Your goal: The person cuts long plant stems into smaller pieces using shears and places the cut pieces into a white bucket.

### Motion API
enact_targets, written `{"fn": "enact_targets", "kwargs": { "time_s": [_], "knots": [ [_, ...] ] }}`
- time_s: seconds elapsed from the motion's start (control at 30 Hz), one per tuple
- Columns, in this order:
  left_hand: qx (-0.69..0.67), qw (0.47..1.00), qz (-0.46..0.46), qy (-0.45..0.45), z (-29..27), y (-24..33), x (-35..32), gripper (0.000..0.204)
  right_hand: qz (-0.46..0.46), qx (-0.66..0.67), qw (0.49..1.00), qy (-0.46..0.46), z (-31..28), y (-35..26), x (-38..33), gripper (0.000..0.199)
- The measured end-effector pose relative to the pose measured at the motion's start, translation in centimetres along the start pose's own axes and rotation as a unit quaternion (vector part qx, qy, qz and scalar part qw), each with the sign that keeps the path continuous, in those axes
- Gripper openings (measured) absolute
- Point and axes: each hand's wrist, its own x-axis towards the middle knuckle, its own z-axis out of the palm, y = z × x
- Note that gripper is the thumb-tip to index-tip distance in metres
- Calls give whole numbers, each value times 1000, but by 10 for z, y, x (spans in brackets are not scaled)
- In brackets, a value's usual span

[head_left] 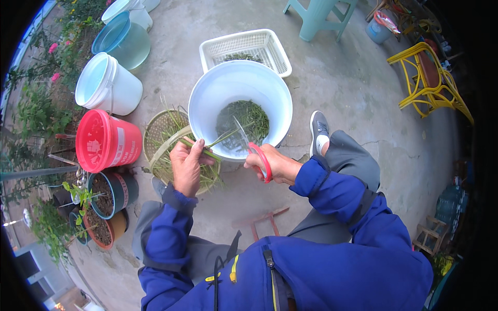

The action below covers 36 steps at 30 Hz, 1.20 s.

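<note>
My left hand is closed round a few green stems, whose tips reach out over the white bucket in front of me. Red-handled scissors are gripped in my right hand. Their blades point up and left, spread near the stems above the bucket's near side. Inside the bucket lie many short cut green pieces. Left of it, partly behind my left hand, stands a woven basket with long green stems hanging over its rim.
A white plastic basket with some green bits stands beyond the bucket. Along the left are a red bucket, a white bucket, a blue-green tub and soil-filled pots. A pale green stool and yellow chair stand far right.
</note>
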Motion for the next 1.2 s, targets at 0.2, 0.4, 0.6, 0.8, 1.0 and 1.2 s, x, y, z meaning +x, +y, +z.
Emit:
{"fn": "enact_targets", "kwargs": {
  "time_s": [0.2, 0.4, 0.6, 0.8, 1.0, 1.2],
  "knots": [
    [34, 999, -10, 30, 4, -7, 7, 19, 41, -41, 998, 39, 1, -3, -4, 27],
    [-22, 999, -8, 46, -1, -6, 17, 21, 18, 3, 1000, 24, -1, 5, 2, 25],
    [-102, 992, -25, 62, -7, -9, 25, 21, -34, 5, 999, 0, 1, 9, -3, 27],
    [-88, 995, -29, 42, 3, -14, 19, 21, -33, 2, 999, -39, 4, 11, -2, 32],
    [-102, 992, -62, 38, 7, -15, 20, 23, -69, -48, 996, -8, 4, 14, -1, 35],
    [-115, 988, -103, 1, 6, -14, 20, 28, -113, -116, 986, 32, 0, 23, 7, 38]
  ]
}}
